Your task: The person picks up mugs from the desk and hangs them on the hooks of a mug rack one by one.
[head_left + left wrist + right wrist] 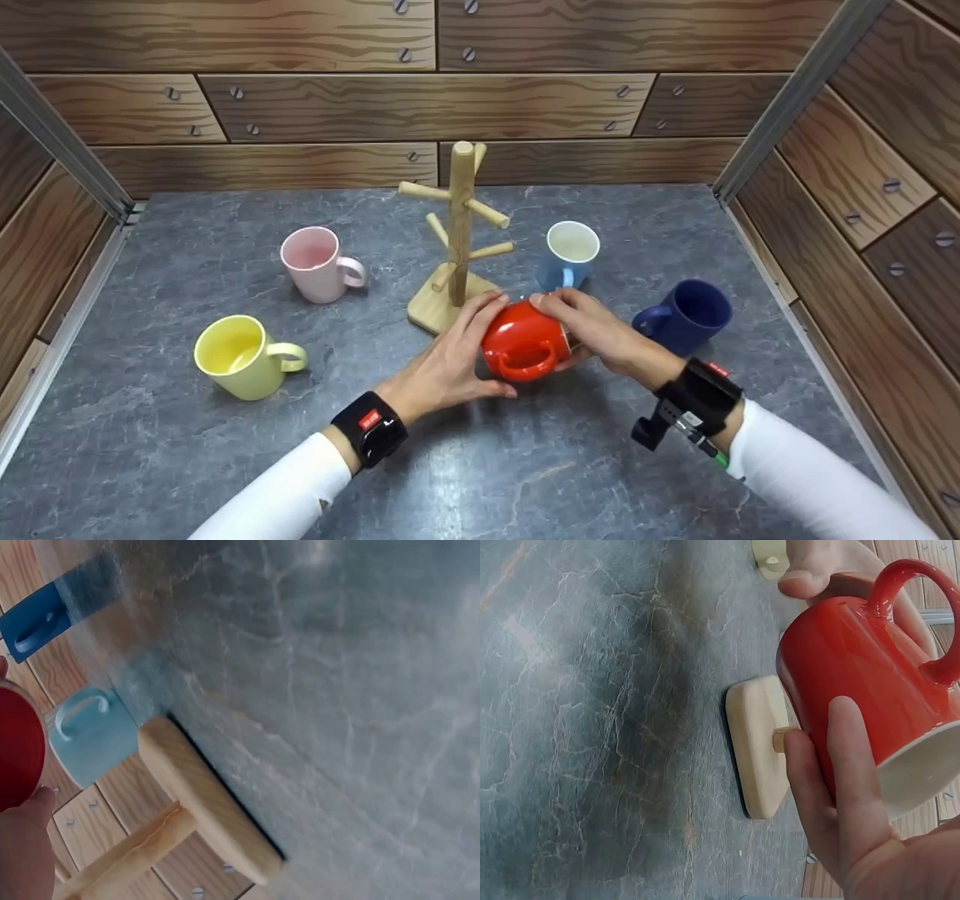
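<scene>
A red mug lies tilted on its side in the air, its handle toward me. My right hand holds it by the rim end, thumb on top and fingers along its side; the pale inside shows in the right wrist view. At the base end is my left hand, fingers extended along the mug's far side and thumb apart from it. Just beyond the mug stands a wooden mug tree with bare pegs, its square base partly behind my left fingers.
Left of the tree stand a pink mug and, nearer, a yellow mug. A light blue mug is behind my right hand, and a dark blue mug stands farther right. Wood-patterned walls enclose the grey table.
</scene>
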Action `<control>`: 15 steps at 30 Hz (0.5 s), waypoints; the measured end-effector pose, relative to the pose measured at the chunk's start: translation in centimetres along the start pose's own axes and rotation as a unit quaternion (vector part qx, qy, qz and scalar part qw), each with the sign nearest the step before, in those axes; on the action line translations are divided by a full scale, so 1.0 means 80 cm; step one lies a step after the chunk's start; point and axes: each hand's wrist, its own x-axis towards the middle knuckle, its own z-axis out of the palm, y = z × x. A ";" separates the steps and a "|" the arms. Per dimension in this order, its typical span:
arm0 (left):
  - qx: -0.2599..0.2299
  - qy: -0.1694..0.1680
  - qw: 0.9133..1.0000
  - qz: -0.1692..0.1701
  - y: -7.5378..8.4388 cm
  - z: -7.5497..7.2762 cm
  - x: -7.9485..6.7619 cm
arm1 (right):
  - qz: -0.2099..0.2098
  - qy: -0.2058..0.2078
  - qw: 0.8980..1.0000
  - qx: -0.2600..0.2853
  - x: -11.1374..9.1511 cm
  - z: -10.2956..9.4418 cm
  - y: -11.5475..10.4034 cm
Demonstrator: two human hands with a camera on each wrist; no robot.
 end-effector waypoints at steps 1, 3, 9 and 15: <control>-0.005 0.006 1.000 0.000 -0.001 0.001 0.000 | 0.000 -0.001 1.000 0.001 0.000 0.000 0.000; -0.015 0.017 1.000 0.003 -0.001 0.002 -0.001 | 0.000 -0.003 1.000 0.005 0.000 0.000 0.000; -0.025 0.030 0.999 0.008 -0.004 0.002 -0.004 | 0.003 -0.015 1.000 0.016 0.000 0.001 -0.001; -0.044 0.035 0.998 -0.032 0.002 0.003 -0.010 | 0.014 -0.050 0.999 0.003 0.001 -0.004 -0.006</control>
